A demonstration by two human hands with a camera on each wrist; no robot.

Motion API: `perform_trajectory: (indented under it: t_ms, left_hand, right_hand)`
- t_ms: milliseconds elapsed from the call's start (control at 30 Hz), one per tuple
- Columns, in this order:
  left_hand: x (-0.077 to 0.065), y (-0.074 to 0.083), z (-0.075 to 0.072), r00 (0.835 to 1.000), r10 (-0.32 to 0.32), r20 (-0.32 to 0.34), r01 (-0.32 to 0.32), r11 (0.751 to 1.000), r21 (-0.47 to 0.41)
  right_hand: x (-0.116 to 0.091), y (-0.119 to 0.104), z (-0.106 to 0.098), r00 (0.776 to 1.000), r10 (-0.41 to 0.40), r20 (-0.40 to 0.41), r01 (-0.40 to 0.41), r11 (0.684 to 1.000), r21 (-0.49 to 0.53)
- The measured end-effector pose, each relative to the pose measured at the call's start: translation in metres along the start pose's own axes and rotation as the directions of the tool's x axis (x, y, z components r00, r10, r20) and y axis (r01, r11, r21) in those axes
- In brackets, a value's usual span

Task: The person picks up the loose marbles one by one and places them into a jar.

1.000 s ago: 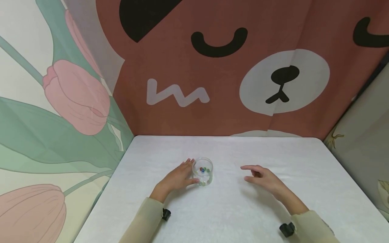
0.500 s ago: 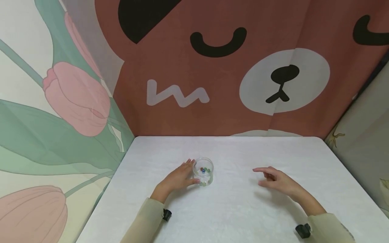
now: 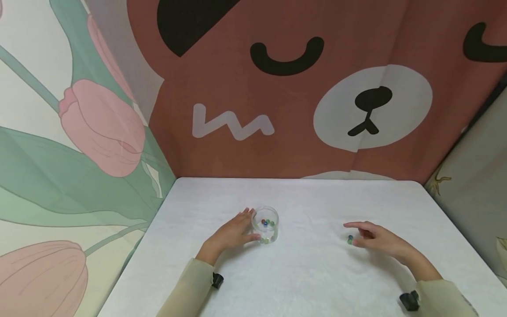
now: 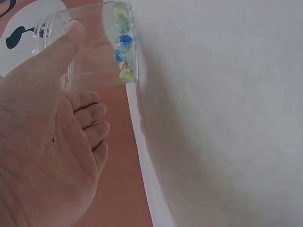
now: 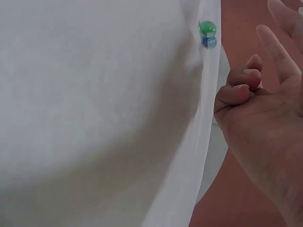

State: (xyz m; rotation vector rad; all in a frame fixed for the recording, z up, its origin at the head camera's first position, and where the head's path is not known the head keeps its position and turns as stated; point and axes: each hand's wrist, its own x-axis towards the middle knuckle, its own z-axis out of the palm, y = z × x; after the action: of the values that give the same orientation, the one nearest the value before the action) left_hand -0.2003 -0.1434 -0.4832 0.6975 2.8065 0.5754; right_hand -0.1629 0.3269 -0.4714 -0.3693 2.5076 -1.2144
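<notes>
On the white table stands a clear jar [image 3: 273, 231] with several colored glass marbles [image 4: 124, 42] lying at its bottom. My left hand [image 3: 231, 231] holds the jar from its left side, thumb at the front and fingers toward the back. In the left wrist view the thumb lies along the jar's wall near the rim. To the right, my right hand [image 3: 376, 237] hovers over the table, index finger and thumb apart, the other fingers curled with nothing in them. Just left of its thumb, a green marble [image 5: 207, 28] and a blue marble [image 5: 209, 42] rest close together on the cloth.
A white cloth covers the table [image 3: 301, 277]. Behind it hangs a brown curtain [image 3: 237, 158] with a bear face, and a tulip-print curtain [image 3: 103, 127] runs along the left. Black wrist cameras sit at both sleeves.
My right hand has moved right, away from the jar, and the green and blue marbles beside its thumb have come into view. The left hand and jar have stayed in place.
</notes>
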Motion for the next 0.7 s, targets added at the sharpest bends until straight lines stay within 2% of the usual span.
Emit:
perform_trajectory:
  t_ms: [167,300,433,700]
  left_hand:
    - [0.0,0.0,-0.001,1.0,-0.002,0.008,0.002,1.0,0.006]
    - [0.0,0.001,-0.002,1.0,0.007,0.007,-0.008,1.0,0.013]
    - [0.0,0.001,-0.003,1.0,0.01,0.006,-0.01,1.0,0.01]
    - [-0.001,0.001,-0.002,1.0,0.003,0.005,-0.003,1.0,-0.008]
  right_hand:
    - [0.002,0.007,-0.004,0.997,0.062,0.038,-0.061,0.998,-0.018]
    - [0.003,0.01,-0.006,0.995,0.081,0.053,-0.08,0.997,-0.02]
    - [0.003,0.011,-0.006,0.995,0.077,0.06,-0.076,0.997,-0.02]
    - [0.007,0.014,-0.005,0.999,0.007,0.037,-0.005,0.999,-0.049]
